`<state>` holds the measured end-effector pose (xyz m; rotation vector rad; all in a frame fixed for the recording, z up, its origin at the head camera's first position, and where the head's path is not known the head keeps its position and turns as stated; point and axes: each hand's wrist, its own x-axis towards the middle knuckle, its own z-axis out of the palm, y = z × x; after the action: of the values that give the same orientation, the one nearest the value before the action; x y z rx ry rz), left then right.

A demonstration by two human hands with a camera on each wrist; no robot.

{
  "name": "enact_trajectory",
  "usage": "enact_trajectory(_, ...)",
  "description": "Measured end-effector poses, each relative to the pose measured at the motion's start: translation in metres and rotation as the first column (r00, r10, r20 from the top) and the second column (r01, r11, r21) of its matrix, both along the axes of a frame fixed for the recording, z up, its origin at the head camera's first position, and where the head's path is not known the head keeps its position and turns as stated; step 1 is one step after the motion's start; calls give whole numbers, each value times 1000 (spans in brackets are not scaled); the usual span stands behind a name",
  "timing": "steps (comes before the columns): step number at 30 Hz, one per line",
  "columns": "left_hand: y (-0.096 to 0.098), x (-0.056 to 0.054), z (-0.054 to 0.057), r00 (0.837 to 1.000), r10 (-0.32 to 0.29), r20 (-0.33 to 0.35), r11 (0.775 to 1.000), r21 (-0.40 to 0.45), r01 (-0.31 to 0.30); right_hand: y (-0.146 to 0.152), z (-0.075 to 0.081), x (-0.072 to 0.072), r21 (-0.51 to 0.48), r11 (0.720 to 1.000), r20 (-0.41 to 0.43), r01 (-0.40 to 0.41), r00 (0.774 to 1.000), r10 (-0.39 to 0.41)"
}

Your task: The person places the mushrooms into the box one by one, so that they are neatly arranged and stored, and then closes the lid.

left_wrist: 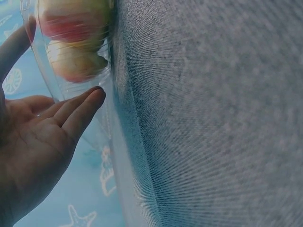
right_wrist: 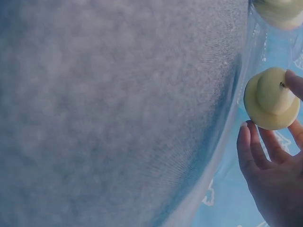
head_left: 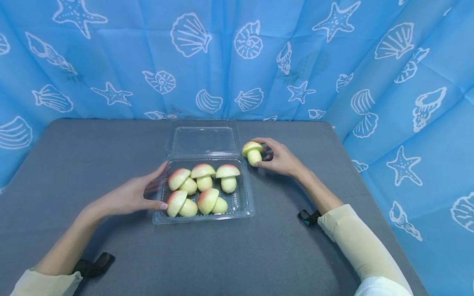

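A clear plastic clamshell box lies open on the table, its lid folded back. Several pale yellow mushroom-shaped pieces with reddish caps sit inside, some tilted on their sides. At the box's left side is my left hand, fingers and thumb spread along the rim, with the thumb tip by the front left corner. My right hand pinches another mushroom-shaped piece between thumb and fingers, just right of the box. Seen in the right wrist view, that piece shows a small dark spot on its stem end.
A grey cloth-covered table carries the box. Behind it and along the right side hangs a blue curtain printed with white shells and starfish. Black wrist straps show on both arms.
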<state>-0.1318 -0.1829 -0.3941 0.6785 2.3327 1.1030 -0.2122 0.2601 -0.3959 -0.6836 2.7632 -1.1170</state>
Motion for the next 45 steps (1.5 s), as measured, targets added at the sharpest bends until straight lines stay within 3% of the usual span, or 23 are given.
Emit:
enact_trajectory(13, 0, 3, 0, 1000, 8, 12, 1000, -6, -8, 6, 3, 12, -70, 998, -35, -9, 999, 7)
enact_trajectory(20, -1, 3, 2, 1000, 11, -15, 999, -31, -11, 3, 4, 20, -101, 994, -90, -46, 995, 37)
enact_trajectory(28, -1, 1, 2, 1000, 15, 4, 999, -35, -15, 3, 10, 26, -152, 984, -153, -89, 986, 65)
enact_trajectory(34, -1, 0, 1, 1000, 16, 6, 999, -28, -16, -1, 15, 31, -161, 980, -156, -120, 983, 95)
enact_trajectory(45, 1, 1, 1, 1000, 11, 5, 1000, -9, -11, -22, 50, 58, -168, 968, -159, -188, 974, 162)
